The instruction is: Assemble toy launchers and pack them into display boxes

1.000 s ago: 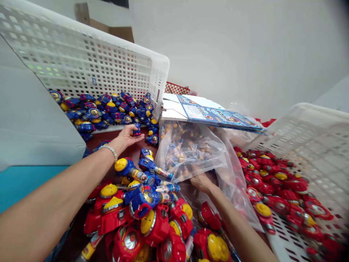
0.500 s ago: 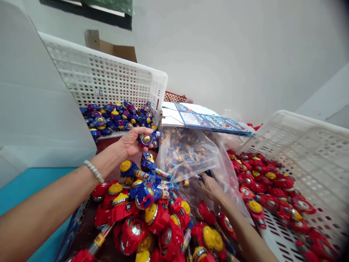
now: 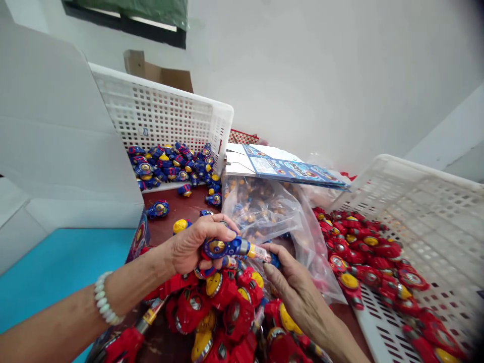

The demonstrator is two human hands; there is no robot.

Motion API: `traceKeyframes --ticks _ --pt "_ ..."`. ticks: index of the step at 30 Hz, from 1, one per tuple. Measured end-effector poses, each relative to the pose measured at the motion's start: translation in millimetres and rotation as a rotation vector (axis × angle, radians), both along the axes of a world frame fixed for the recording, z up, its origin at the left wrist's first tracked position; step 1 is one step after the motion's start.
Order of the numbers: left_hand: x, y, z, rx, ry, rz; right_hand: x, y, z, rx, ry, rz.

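Observation:
My left hand [image 3: 191, 244] is wrapped round a blue plastic toy [image 3: 222, 247] with a gold round centre and a grey neck pointing right. A small labelled tube [image 3: 258, 252] lines up with that neck and meets it. At the tube's blue end, my right hand [image 3: 295, 285] pinches it between thumb and fingers. Whether the tube is fully seated in the neck I cannot tell. Just below both hands lies a heap of red toys [image 3: 238, 315] with yellow domes, some with tubes attached. A few blue toys are partly hidden behind my left hand.
A white basket [image 3: 166, 96] holding blue toys lies tipped at the back left. Another white basket [image 3: 423, 201] with red toys stands on the right. Between them, printed cardboard [image 3: 287, 166] rests over a clear bag [image 3: 264, 212] of small tubes. A blue surface [image 3: 75, 267] is at left.
My left hand has brought the blue toy right and nearer. My right hand has left the bag with a tube and joined it to the toy's neck.

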State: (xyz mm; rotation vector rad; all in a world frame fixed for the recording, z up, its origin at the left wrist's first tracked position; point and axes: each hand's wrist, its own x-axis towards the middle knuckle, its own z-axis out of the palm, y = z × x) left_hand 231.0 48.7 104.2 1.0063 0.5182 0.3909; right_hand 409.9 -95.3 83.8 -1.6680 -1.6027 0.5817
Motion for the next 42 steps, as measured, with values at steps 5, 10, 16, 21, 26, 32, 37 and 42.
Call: traceKeyframes --ticks 5,10,16,21,26,32,37,42 --pt "-4 -2 0.2 0.015 0.054 0.005 -8 5 -7.7 0.203 -0.15 0.037" --pt "-8 -4 -0.5 -0.058 -0.002 0.03 -12 7 -4.6 0.201 -0.107 0.039" --pt "-11 -14 8.0 0.253 0.014 0.118 -15 12 -5.7 -0.142 0.517 0.04" --pt "-9 -5 18.2 0.538 0.079 -0.01 -15 20 -13.4 -0.522 1.022 0.084" --pt "-9 16 16.9 0.207 0.032 0.03 -13 24 -10.0 -0.096 0.621 0.025" --pt "-9 28 15.0 0.202 -0.036 0.062 -12 40 -5.5 -0.242 0.872 0.085" --pt "-10 34 21.2 0.16 0.006 0.098 -6 46 1.6 -0.012 0.614 0.044" --pt "-10 44 18.4 0.158 0.017 0.1 -7 54 0.9 -0.125 0.795 0.064"
